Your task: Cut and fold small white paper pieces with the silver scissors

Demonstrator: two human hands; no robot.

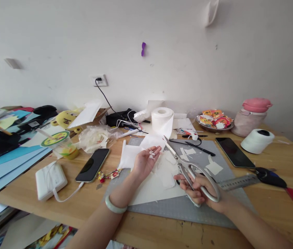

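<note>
My left hand (146, 162) is held palm up over the white paper, its fingers stretched out. Small white paper scraps (152, 154) lie on that palm. A pair of scissors with grey handles (215, 188) is gripped in my right hand (200, 192), the blades pointing up and to the left, close to my left fingertips. Beneath both hands, a sheet of white paper (146, 195) and cut pieces (214, 167) rest on a grey cutting mat (172, 213). A roll of white tissue (162, 121) stands just behind.
Left on the desk are a phone (93, 165), a white power bank (51, 180) and a drink cup (63, 145). Toward the right lie a steel ruler (239, 182), another phone (234, 152), a thread spool (257, 141) and a plate of snacks (215, 121). A black pen (200, 148) crosses the mat.
</note>
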